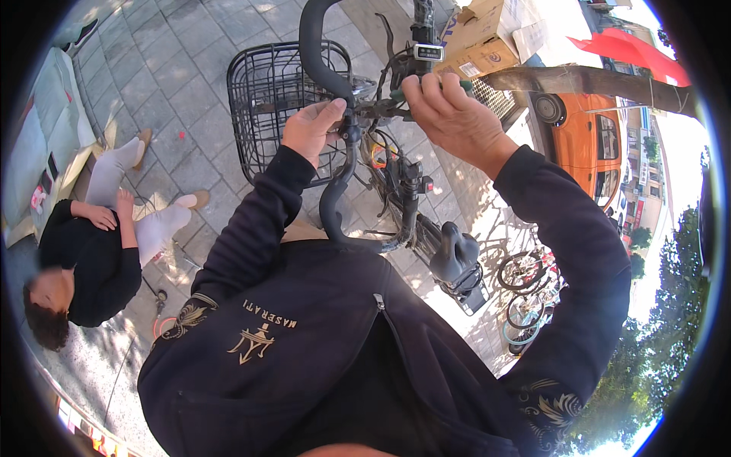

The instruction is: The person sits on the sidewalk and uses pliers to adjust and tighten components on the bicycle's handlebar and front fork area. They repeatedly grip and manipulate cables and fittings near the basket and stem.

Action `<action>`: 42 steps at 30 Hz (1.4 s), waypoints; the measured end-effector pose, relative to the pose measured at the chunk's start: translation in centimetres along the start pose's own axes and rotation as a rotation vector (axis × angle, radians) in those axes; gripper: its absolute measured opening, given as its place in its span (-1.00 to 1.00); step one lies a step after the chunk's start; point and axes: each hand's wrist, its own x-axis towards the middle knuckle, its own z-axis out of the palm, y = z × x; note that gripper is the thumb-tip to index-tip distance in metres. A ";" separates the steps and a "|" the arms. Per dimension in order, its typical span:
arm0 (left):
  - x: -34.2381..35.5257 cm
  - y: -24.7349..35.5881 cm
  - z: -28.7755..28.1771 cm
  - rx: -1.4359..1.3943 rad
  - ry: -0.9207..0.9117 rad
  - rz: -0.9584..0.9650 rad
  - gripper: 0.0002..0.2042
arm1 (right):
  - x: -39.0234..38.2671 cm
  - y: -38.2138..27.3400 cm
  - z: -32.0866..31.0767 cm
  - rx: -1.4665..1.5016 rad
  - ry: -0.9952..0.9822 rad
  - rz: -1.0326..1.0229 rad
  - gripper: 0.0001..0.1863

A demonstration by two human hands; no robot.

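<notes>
My left hand [311,133] pinches the black, smoothly curved handlebar [311,49] at upper centre; my right [454,114] is closed around a green-handled tool [467,86]. The bicycle's [410,204] long axis slants from its wire-mesh basket [263,108], upper left, to its rounded dark saddle [454,253], lower right, above grey paving [171,65].

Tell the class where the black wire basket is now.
The black wire basket is high in the head view, left of centre, partly covered by the left hand and the curved handlebar.
</notes>
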 end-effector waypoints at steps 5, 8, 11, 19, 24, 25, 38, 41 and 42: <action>0.6 -0.1 0.2 0.053 0.037 -0.041 -0.49 | -0.7 -0.9 -0.6 0.284 -0.083 0.089 -0.73; 0.8 -0.2 0.2 0.048 0.054 -0.047 -0.49 | -1.3 -2.3 -1.1 0.389 -0.136 0.179 -0.80; 0.8 -0.1 0.1 0.066 0.059 -0.043 -0.50 | -0.8 -2.8 -2.6 0.560 -0.299 0.257 -0.85; 0.6 0.0 -0.1 0.098 0.062 -0.003 -0.53 | -0.1 -3.1 -4.2 1.214 -0.688 0.539 -0.80; 0.1 0.2 0.5 0.059 0.039 0.015 -0.57 | -1.5 -5.5 -3.4 1.463 -0.705 0.669 -0.80; 0.2 0.3 0.2 0.081 0.040 0.013 -0.57 | -0.9 -4.9 -4.1 1.423 -0.750 0.671 -0.76; 0.9 -0.1 -0.6 0.007 -0.005 -0.004 -0.59 | 0.0 -2.1 -4.4 0.572 -0.316 0.429 -0.55; 1.2 -0.1 -0.9 0.034 -0.020 -0.024 -0.61 | -0.1 -1.6 -4.6 0.565 -0.332 0.398 -0.51; 1.3 -0.4 -1.0 0.017 -0.025 -0.022 -0.60 | -0.3 -1.4 -4.4 0.558 -0.316 0.381 -0.50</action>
